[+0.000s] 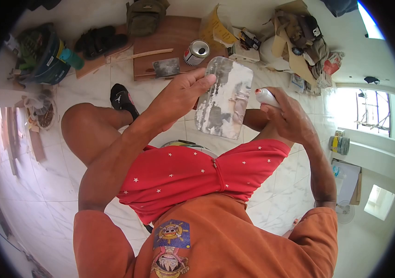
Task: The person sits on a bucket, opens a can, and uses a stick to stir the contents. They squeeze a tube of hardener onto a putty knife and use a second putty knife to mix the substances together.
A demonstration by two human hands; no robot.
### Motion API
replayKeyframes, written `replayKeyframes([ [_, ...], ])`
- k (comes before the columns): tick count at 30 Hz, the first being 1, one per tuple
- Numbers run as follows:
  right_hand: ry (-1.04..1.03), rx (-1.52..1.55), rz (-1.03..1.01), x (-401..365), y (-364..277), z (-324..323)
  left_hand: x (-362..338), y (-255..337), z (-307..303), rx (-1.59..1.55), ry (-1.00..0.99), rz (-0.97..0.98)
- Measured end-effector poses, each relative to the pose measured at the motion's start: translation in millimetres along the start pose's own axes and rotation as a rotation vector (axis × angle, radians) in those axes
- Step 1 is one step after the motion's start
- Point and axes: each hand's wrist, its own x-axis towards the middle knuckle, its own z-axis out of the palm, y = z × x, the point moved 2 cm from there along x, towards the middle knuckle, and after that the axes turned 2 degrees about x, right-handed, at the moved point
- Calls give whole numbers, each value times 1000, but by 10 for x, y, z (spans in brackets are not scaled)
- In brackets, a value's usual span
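My left hand (184,92) grips the left edge of a flat metal putty plate (216,118), thumb on its upper face. White and grey paste coats the plate, with a pinkish smear near its right side. Close to the plate's right edge, my right hand (292,118) is closed around a white squeeze tube (267,97). The tube's red tip points up and left, apart from the plate. Beyond the hands, an opened tin can (196,52) stands on a brown wooden board (149,48). A second metal plate (166,67) lies near it.
A dark bucket (49,60) filled with items and a teal bottle (71,59) stand far left. Sandals (99,41) and a backpack (145,17) are at the back. An open cardboard box (294,60) sits back right. Marble-patterned tiles (51,180) cover the floor.
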Motion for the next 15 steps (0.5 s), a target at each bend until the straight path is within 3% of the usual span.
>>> replayKeyframes([
  [15,-17,-26,-76,97,-47,-78,-2,29,20,-46,38,65],
])
